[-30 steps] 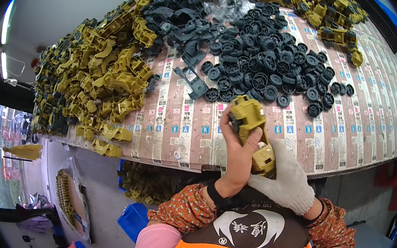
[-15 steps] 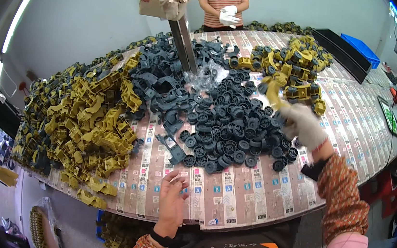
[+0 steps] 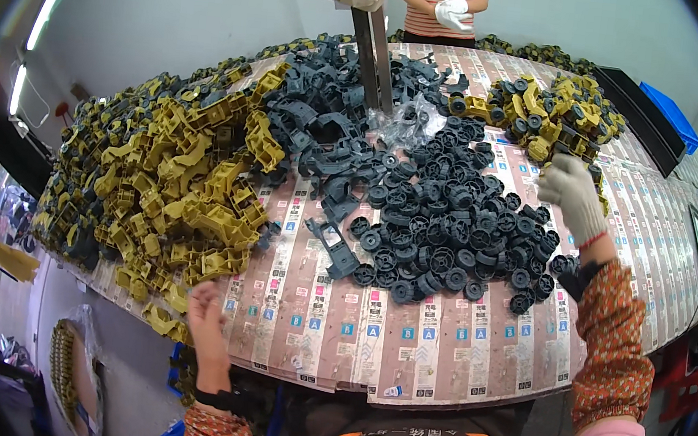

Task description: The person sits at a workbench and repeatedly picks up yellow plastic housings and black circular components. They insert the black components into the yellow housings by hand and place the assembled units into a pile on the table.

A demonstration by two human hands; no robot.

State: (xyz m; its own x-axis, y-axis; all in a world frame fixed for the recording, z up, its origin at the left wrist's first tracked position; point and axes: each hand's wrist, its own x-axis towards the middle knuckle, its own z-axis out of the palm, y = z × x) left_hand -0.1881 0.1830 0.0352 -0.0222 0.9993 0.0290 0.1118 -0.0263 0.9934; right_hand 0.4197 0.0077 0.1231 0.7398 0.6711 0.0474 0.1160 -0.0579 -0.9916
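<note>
My bare left hand (image 3: pixel 208 324) is over the near left table edge, beside the lowest yellow plastic toy-vehicle bodies (image 3: pixel 217 259). Its fingers are apart and slightly blurred, with nothing in them. In a white knit glove, my right hand (image 3: pixel 574 197) hovers right of the dark toy wheels (image 3: pixel 458 229), just in front of a heap of yellow toy vehicles (image 3: pixel 577 114) with wheels on. Its fingers are loosely bent, and no object shows in them. A flat dark grey plastic part (image 3: pixel 335 251) lies at the near left of the wheels.
Dark grey vehicle parts (image 3: pixel 317 113) pile around a metal post (image 3: pixel 372 59). Crumpled clear plastic (image 3: pixel 410 122) lies beside it. Across the curved table (image 3: pixel 437 355) stands a person (image 3: pixel 443 7) in white gloves. A black tray (image 3: pixel 640 117) and a blue crate (image 3: pixel 670 116) sit far right.
My right hand has let go of a yellow toy vehicle near the far right heap and moved slightly up. My left hand has shifted left toward the yellow bodies. The view has turned somewhat.
</note>
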